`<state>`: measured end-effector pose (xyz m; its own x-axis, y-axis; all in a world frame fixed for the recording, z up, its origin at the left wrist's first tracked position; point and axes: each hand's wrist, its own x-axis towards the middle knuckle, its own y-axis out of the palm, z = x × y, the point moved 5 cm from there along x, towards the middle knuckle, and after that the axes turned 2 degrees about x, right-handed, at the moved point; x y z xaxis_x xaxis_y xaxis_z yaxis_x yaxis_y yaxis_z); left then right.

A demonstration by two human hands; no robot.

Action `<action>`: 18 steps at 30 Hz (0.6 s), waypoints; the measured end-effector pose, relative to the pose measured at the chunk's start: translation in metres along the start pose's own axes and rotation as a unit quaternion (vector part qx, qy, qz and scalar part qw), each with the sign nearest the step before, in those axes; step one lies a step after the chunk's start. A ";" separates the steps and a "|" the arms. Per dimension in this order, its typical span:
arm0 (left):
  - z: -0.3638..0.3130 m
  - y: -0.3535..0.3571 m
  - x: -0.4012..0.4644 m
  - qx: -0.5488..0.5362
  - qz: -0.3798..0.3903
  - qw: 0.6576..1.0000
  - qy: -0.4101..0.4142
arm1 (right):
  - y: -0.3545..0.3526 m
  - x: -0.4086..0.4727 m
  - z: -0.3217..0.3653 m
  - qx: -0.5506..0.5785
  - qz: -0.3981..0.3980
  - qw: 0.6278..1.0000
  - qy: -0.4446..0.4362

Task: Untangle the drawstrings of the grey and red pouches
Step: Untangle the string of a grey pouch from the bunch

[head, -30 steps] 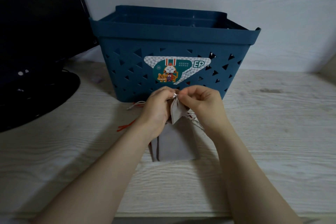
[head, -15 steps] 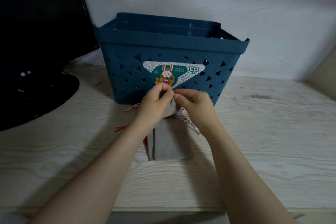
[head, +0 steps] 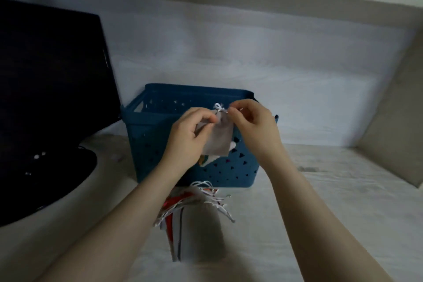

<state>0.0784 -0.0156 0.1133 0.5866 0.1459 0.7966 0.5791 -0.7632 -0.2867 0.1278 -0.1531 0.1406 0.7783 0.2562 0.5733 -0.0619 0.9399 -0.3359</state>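
Observation:
A small grey pouch (head: 217,137) hangs in the air in front of the blue basket. My left hand (head: 190,137) pinches its top left corner. My right hand (head: 251,121) pinches the white drawstring (head: 218,107) knotted at the pouch's mouth. Below, on the table, lies a pile of grey pouches (head: 201,224) with a red pouch (head: 170,215) showing at its left side. White and red strings (head: 212,197) spread tangled over the pile's far end.
A blue perforated plastic basket (head: 160,144) stands just behind the hands on the pale wooden table (head: 332,213). A black monitor (head: 45,75) with its round base (head: 45,178) fills the left. A wall rises behind.
Both hands have lifted one grey pouch off the pile and up in front of the basket. The camera has tilted upward, showing more wall.

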 end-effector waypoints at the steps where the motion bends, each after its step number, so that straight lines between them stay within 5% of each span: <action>1: -0.002 -0.003 0.015 0.003 -0.031 1.000 -0.005 | -0.007 0.010 0.005 -0.012 -0.019 1.000 -0.014; 6: 0.008 -0.008 0.066 -0.046 -0.114 0.978 -0.171 | -0.023 0.033 0.013 -0.013 -0.065 0.998 -0.016; 10: 0.032 0.005 0.087 0.076 -0.003 0.958 -0.275 | -0.011 0.035 0.012 -0.070 -0.023 0.996 -0.047; 14: 0.029 0.008 0.083 0.227 0.057 0.957 -0.171 | -0.002 0.033 0.006 -0.103 0.009 0.992 -0.065; 18: -0.002 -0.003 0.048 0.244 -0.006 0.965 0.098 | 0.003 0.017 0.004 -0.057 0.052 0.994 -0.080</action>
<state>0.1035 -0.0075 0.1538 0.4887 -0.0051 0.8724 0.8102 -0.3683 -0.4560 0.1384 -0.1453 0.1521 0.6616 0.3911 0.6397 -0.0580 0.8773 -0.4764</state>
